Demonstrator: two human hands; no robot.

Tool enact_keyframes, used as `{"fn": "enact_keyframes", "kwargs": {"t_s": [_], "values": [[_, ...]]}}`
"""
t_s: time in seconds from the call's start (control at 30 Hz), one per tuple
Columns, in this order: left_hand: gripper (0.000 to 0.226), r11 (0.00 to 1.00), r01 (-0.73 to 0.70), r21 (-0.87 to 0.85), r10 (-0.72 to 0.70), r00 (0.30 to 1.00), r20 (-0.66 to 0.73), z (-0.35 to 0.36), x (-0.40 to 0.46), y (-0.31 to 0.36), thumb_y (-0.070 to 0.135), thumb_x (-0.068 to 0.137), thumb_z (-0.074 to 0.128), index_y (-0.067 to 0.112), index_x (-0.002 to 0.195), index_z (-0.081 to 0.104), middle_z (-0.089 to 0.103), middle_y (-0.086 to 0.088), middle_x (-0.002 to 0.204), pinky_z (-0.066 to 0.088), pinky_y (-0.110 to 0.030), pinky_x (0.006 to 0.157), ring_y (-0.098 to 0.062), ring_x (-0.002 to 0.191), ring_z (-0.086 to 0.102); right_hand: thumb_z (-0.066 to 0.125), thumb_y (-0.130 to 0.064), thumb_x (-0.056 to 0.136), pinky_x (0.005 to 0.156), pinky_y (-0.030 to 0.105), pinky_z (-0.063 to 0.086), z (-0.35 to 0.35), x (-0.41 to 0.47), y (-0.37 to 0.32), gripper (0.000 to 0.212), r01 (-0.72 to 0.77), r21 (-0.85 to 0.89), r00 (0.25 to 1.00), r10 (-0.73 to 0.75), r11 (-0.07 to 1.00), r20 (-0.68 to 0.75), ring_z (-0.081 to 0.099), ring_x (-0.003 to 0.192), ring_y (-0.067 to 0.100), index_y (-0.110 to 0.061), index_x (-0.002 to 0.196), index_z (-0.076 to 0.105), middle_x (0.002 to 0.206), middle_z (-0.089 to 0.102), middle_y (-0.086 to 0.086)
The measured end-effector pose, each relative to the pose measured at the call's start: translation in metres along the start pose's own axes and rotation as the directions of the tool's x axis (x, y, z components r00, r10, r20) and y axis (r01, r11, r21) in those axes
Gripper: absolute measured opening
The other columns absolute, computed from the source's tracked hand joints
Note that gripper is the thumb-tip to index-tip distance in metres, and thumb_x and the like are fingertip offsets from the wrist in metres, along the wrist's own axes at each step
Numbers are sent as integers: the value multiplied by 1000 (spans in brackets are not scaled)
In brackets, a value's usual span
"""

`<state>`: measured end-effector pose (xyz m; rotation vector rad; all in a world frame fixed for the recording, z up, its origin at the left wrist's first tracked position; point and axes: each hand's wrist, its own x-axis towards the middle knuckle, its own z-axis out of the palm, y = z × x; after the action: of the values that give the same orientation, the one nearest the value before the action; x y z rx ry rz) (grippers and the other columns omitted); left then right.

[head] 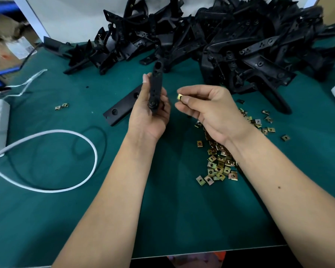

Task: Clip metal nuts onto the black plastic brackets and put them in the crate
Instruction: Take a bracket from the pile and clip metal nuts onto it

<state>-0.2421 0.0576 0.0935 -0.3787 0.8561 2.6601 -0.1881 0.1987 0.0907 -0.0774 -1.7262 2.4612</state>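
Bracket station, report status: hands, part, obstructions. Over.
Left hand grips black bracket upright. Right hand pinches one metal nut, apart from bracket. Nothing between them.

Both bare forearms reach forward from the bottom edge, converging toward the middle. The left hand (150, 111) is palm-up, fingers and thumb curled around a bracket (156, 88) held upright. The right hand (209, 109), just beside it, is turned palm-inward, thumb and forefinger pinching a nut (180, 97).
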Motion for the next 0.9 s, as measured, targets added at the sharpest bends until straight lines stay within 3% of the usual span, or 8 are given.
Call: {"fn": "enact_keyframes", "kwargs": {"t_s": [0.1, 0.2, 0.23, 0.3, 0.4, 0.53, 0.67, 0.9], "values": [[19, 997, -61, 36, 61, 998, -1, 1, 2, -4, 39, 95, 71, 21, 101, 75, 58, 1, 86, 51, -24, 81, -11, 72, 54, 70, 10, 89, 72, 25, 61, 7, -5, 1, 13, -1, -4, 1000, 1, 1000, 16, 77, 77, 24, 3, 100, 74, 84, 75, 14], [18, 999, -42, 18, 41, 997, 70, 1, 3, -9, 36, 86, 75, 21, 85, 83, 63, -13, 129, 37, -52, 119, -38, 121, 57, 74, 8, 87, 69, 24, 61, 13, -7, 3, 13, -3, 7, 1000, 3, 1000, 3, 76, 74, 24, 4, 100, 73, 81, 74, 14], [21, 999, -36, 15, 34, 996, 82, 0, 3, -10, 35, 80, 77, 20, 92, 83, 58, -17, 144, 32, -58, 121, -45, 136, 49, 74, 8, 87, 68, 24, 61, 14, -7, 3, 13, -2, 15, 1000, 2, 1000, -4, 76, 73, 24, 4, 100, 72, 80, 74, 12], [49, 998, -54, 43, 51, 995, 86, 0, 3, -11, 34, 73, 77, 16, 118, 76, 51, -18, 151, 32, -61, 120, -45, 145, 40, 74, 8, 87, 68, 25, 61, 15, -7, 2, 12, 2, 27, 1000, -1, 1000, -18, 76, 72, 24, 3, 98, 72, 77, 74, 10], [59, 995, -85, 51, 81, 993, 82, -1, 5, -13, 30, 77, 75, 13, 133, 67, 57, -17, 146, 37, -61, 117, -41, 141, 47, 74, 9, 87, 67, 24, 61, 17, -8, 2, 12, -8, 30, 1000, 9, 1000, -30, 76, 72, 24, 2, 96, 72, 77, 75, 10], [26, 989, -118, 88, 114, 992, 58, -5, 7, -14, 24, 97, 68, 14, 122, 71, 70, -10, 117, 41, -60, 114, -30, 112, 62, 74, 10, 86, 66, 24, 61, 17, -9, 1, 12, -23, 8, 999, 23, 1000, -37, 76, 71, 24, 2, 94, 73, 79, 75, 14], [16, 952, -230, 201, 213, 972, 103, -5, 5, -14, 18, 99, 66, 12, 114, 70, 75, 1, 87, 50, -55, 107, -15, 83, 70, 75, 10, 85, 64, 24, 59, 15, -9, -2, 19, -35, -23, 999, 34, 999, -33, 75, 68, 23, 2, 102, 70, 79, 75, 15], [11, 864, -375, 336, 340, 927, 160, -6, 1, -16, 12, 99, 67, 14, 108, 71, 68, -8, 101, 55, -37, 85, -17, 88, 67, 73, 9, 87, 58, 21, 54, 13, -9, -2, 32, -64, -84, 998, 63, 994, -20, 68, 62, 16, 4, 118, 66, 73, 71, 10]]}}
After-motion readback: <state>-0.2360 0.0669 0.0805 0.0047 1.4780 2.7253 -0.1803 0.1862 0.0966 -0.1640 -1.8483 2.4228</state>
